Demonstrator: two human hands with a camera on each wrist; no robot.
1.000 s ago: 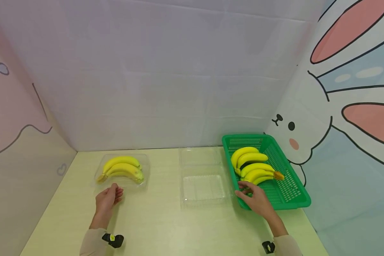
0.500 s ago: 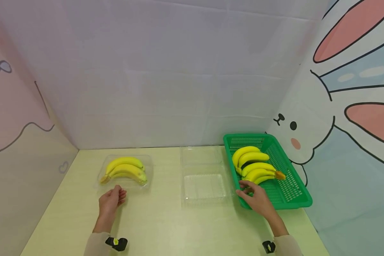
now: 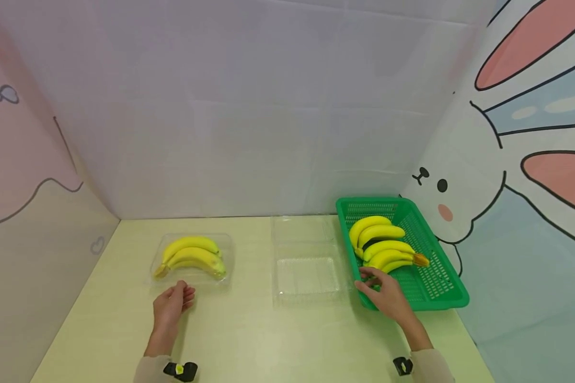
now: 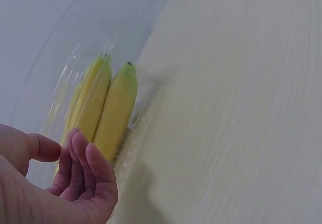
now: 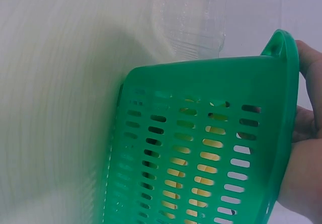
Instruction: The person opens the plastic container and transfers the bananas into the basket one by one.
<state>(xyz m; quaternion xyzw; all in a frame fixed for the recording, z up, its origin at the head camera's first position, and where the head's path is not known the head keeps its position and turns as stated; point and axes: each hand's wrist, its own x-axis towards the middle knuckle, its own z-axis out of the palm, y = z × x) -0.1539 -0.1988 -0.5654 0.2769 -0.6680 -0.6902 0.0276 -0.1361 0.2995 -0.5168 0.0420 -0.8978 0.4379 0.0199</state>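
Observation:
My left hand (image 3: 172, 303) is at the near edge of a clear plastic box (image 3: 227, 255), thumb and bent fingers at its rim; the contact is partly hidden. Inside this box lies a bunch of yellow bananas (image 3: 191, 258), greenish at the tips in the left wrist view. On the right, my right hand (image 3: 388, 298) grips the near-left rim of a green basket (image 3: 460, 300), thumb by the outer side and fingers inside. Two more banana bunches, a rear one (image 3: 378, 234) and a front one (image 3: 388, 255), lie in the basket close to those fingers.
Between the hands stands a second clear plastic box (image 3: 309, 276), opened out, its lid half (image 3: 302, 231) towards the back. A pale wood-grain table (image 3: 278, 340) carries everything. Behind it hangs a white cloth (image 3: 249, 133); a rabbit-printed panel (image 3: 465, 191) borders the right.
My left hand and the banana-filled box have shifted slightly towards me and to the right. The right hand stays at the basket rim. The head view has tilted a little.

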